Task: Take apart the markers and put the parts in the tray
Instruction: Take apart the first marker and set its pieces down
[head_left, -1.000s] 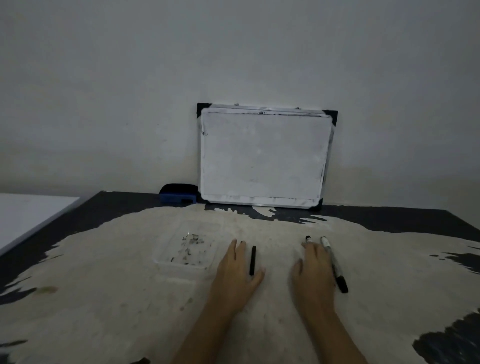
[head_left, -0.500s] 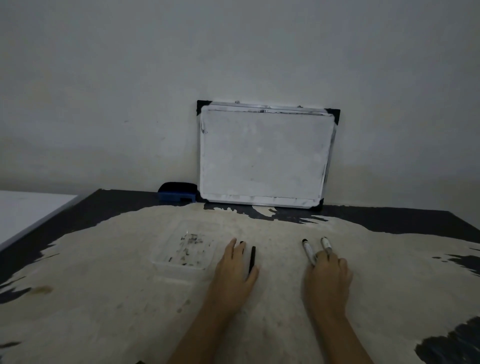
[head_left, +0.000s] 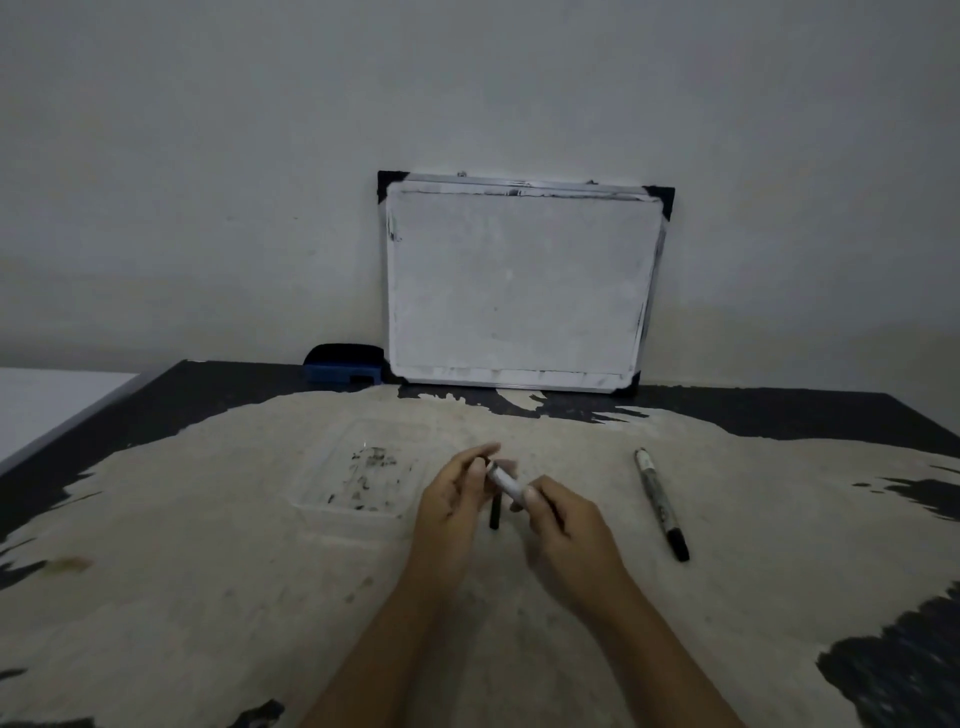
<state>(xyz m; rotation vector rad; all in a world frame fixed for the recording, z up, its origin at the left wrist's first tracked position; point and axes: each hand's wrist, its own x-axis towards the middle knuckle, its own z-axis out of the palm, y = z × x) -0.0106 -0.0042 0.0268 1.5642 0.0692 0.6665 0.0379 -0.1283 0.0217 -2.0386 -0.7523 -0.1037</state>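
Observation:
My right hand (head_left: 563, 525) and my left hand (head_left: 452, 493) hold one white marker (head_left: 505, 480) between them, just above the table. The right hand grips its near end, and the left fingers pinch its far, dark end. A short black marker piece (head_left: 494, 515) lies on the table under the hands. A second white marker with a black cap (head_left: 661, 501) lies to the right, apart from both hands. The clear, ink-stained tray (head_left: 332, 499) sits just left of my left hand.
A small whiteboard (head_left: 522, 283) leans on the wall at the back of the table. A blue eraser (head_left: 343, 366) stands to its left. The worn table top (head_left: 208, 597) has a dark edge, with a white surface (head_left: 47, 397) beyond at far left.
My right hand picked one of the two markers up from the table and carried it left. My left hand rose from beside the black piece and took the marker's far end.

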